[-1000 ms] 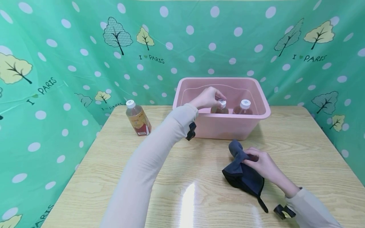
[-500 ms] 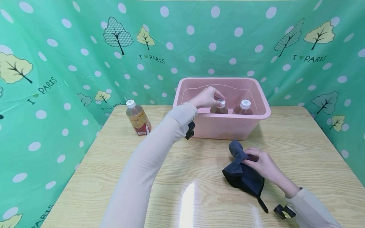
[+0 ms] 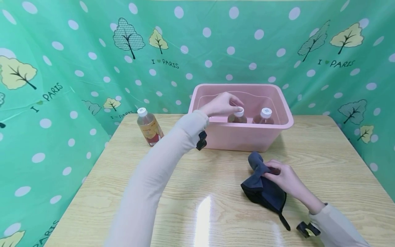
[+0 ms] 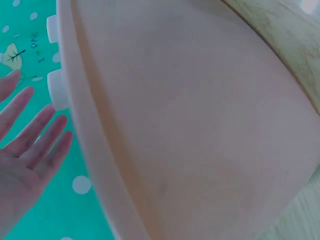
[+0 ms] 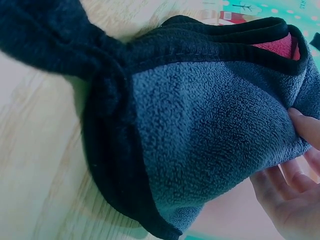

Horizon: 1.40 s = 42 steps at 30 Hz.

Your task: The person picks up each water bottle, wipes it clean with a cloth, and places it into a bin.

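The left hand (image 3: 221, 104) reaches over the near-left side of a pale pink, rectangular plastic bin (image 3: 236, 137), its fingers loosely extended and spread in the left wrist view, gripping nothing; the fingertips are right beside the white screw cap of a clear plastic bottle of brownish drink (image 3: 237, 119), and whether they touch it I cannot tell. The right hand (image 3: 282, 175) pinches a bunched, dark grey fleecy cloth with black edging (image 3: 271, 193) between thumb and curled fingers. That cloth lies folded in front of the bin, a short black strap trailing from its near end. Inside the bin, just right of the first bottle, stands a second white-capped clear plastic bottle (image 3: 263, 119), the front wall hiding the lower part of both. Well to the left of the bin, a white-capped bottle with a yellow and dark red label (image 3: 148, 127) stands on the pale wood-grain bench (image 3: 102, 192). Behind everything hangs a green, white-dotted curtain printed with trees (image 3: 197, 44).
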Each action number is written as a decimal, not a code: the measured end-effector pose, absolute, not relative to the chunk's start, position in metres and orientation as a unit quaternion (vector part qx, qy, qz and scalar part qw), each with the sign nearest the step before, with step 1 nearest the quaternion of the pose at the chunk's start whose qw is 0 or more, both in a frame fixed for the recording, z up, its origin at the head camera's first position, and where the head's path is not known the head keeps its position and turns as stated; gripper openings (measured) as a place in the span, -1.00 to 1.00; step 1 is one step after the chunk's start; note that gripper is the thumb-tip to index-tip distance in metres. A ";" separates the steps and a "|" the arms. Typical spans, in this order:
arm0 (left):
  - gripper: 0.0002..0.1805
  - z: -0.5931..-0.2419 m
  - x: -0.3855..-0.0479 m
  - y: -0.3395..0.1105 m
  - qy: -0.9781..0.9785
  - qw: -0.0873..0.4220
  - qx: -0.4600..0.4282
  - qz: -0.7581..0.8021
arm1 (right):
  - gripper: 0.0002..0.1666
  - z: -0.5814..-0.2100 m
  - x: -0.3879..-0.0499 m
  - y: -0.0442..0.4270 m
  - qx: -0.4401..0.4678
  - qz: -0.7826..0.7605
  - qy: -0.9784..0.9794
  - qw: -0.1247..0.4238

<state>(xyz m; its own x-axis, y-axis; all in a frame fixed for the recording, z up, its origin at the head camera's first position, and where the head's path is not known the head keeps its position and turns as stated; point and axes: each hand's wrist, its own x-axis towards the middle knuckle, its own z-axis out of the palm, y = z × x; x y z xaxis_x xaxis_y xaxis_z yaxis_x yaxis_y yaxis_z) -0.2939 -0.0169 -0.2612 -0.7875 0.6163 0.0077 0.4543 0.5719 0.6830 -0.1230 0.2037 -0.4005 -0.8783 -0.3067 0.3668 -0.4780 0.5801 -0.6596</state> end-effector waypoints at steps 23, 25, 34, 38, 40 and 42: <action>-0.69 -0.234 -0.261 -0.087 0.880 0.071 0.350 0.312 | -0.76 -0.399 -0.123 0.204 0.212 0.393 -0.889 0.105; -0.68 -0.232 -0.258 -0.095 0.882 0.065 0.341 0.318 | -0.76 -0.399 -0.123 0.204 0.211 0.391 -0.889 0.106; -0.62 -0.232 -0.249 -0.132 0.896 0.019 0.318 0.309 | -0.76 -0.399 -0.123 0.205 0.208 0.390 -0.891 0.100; -0.60 -0.233 -0.245 -0.148 0.902 0.004 0.298 0.313 | -0.76 -0.399 -0.123 0.205 0.208 0.391 -0.891 0.103; -0.59 -0.233 -0.242 -0.156 0.905 -0.002 0.282 0.320 | -0.76 -0.399 -0.124 0.206 0.209 0.392 -0.890 0.105; -0.58 -0.233 -0.241 -0.163 0.907 -0.012 0.271 0.321 | -0.76 -0.399 -0.124 0.206 0.211 0.393 -0.889 0.108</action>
